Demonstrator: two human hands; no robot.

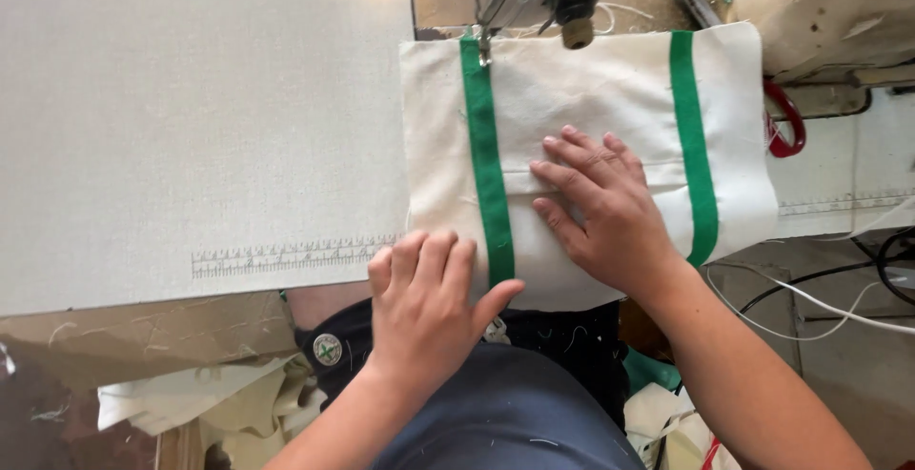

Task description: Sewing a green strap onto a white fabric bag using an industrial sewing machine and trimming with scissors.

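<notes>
A cream canvas piece [581, 98] with two green straps lies flat on the sewing table. Its left green strap [486, 160] runs under the sewing machine's presser foot [484, 46] at the far edge. My left hand [429, 303] grips the near edge of the canvas, thumb on the green strap's near end and fingers curled over the cloth. My right hand [605, 208] lies flat with fingers spread on the canvas's middle, between the two straps. The right green strap [694, 141] lies untouched.
The pale table top [191, 117] stretches left, with a printed ruler [286, 257] near its front edge. Red-handled scissors [786, 122] lie right of the canvas. Cables [839, 303] hang at the right. Cream fabric scraps [200, 403] pile below the table at left.
</notes>
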